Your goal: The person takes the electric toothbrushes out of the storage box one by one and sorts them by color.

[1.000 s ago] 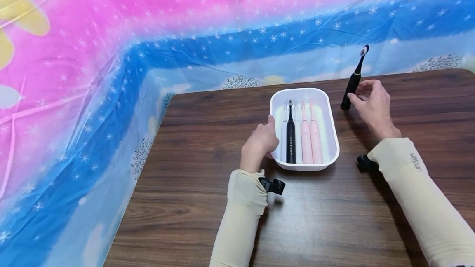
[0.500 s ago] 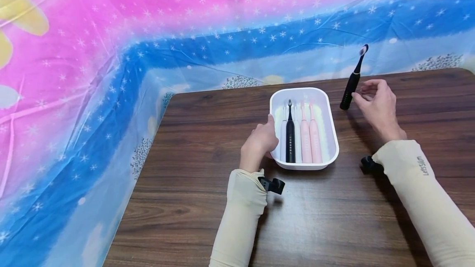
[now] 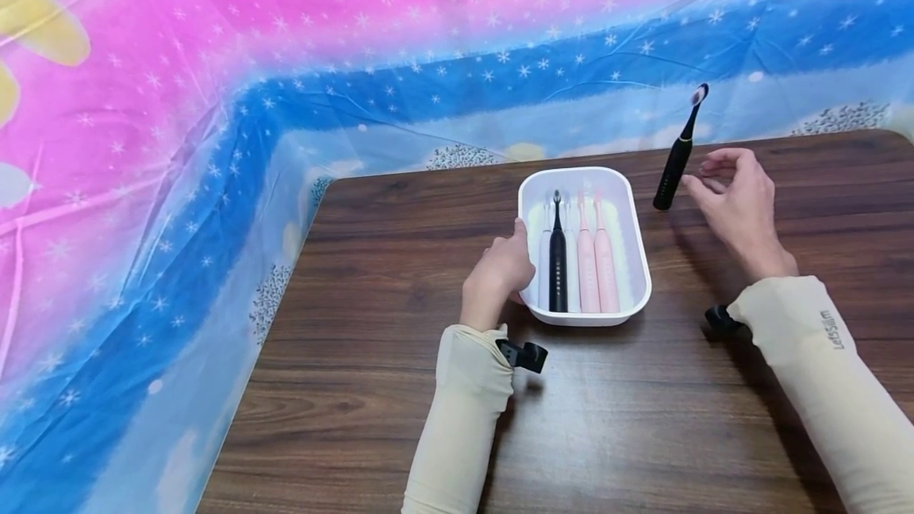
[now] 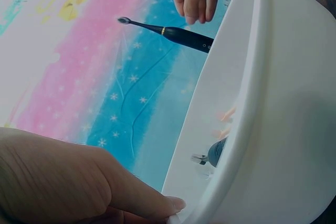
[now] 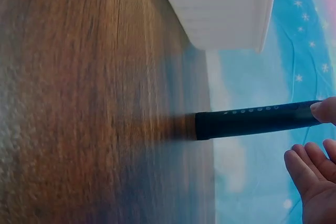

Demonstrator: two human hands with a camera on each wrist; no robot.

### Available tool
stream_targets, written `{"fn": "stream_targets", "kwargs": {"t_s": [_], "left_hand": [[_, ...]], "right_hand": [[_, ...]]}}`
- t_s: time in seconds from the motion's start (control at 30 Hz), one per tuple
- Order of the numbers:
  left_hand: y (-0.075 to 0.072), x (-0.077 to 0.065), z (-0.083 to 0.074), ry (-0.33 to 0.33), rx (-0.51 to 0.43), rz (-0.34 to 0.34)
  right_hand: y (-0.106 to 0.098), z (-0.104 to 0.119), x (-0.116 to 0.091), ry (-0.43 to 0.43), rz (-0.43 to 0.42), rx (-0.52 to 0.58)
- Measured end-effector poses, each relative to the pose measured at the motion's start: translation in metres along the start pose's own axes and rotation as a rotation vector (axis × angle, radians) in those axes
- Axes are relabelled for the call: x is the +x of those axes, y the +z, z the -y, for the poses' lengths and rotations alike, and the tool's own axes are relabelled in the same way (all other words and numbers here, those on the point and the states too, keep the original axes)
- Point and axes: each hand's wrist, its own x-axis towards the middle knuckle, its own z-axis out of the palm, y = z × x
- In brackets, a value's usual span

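Observation:
A black electric toothbrush (image 3: 673, 173) stands upright on its base on the table, to the right of a white plastic tub (image 3: 587, 320). My right hand (image 3: 743, 209) is just beside its handle, thumb and fingers spread apart; in the right wrist view the thumb (image 5: 325, 110) overlaps the handle. My left hand (image 3: 497, 274) grips the tub's left rim, its thumb (image 4: 149, 199) on the edge and the other fingers mostly hidden. Inside the tub lie another black toothbrush (image 3: 558, 272), two pink toothbrushes (image 3: 606, 272) and white toothbrushes (image 3: 573, 284), side by side with heads pointing away.
The dark wooden table (image 3: 343, 355) carries the tub and the standing toothbrush. A pink and blue patterned cloth (image 3: 443, 46) hangs behind the table and along its left side. Black wrist cameras (image 3: 524, 356) are strapped over both pale sleeves (image 3: 464, 419).
My right hand has let go of the standing black toothbrush and drawn back a little to the right. The toothbrush stays upright. My left hand and the tub have not moved.

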Motion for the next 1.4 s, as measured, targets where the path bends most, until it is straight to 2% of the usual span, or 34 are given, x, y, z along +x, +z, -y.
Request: {"fn": "stream_targets", "kwargs": {"t_s": [0.23,0.53,0.9,1.1,1.4], "left_hand": [[0.000,0.000,0.000,0.011,0.009,-0.004],[-0.001,-0.001,0.000,0.004,0.006,-0.004],[-0.001,0.000,-0.001,-0.003,0.000,0.005],[-0.002,0.000,-0.002,-0.009,-0.006,0.010],[-0.001,-0.001,-0.002,-0.008,-0.024,0.006]], "right_hand": [[-0.002,0.009,-0.006,-0.050,-0.009,0.049],[-0.007,0.024,-0.013,-0.088,0.000,0.049],[0.000,0.048,-0.022,-0.169,0.026,0.088],[0.006,0.057,-0.026,-0.209,0.058,0.079],[0.015,0.066,-0.033,-0.215,0.131,0.082]]}}
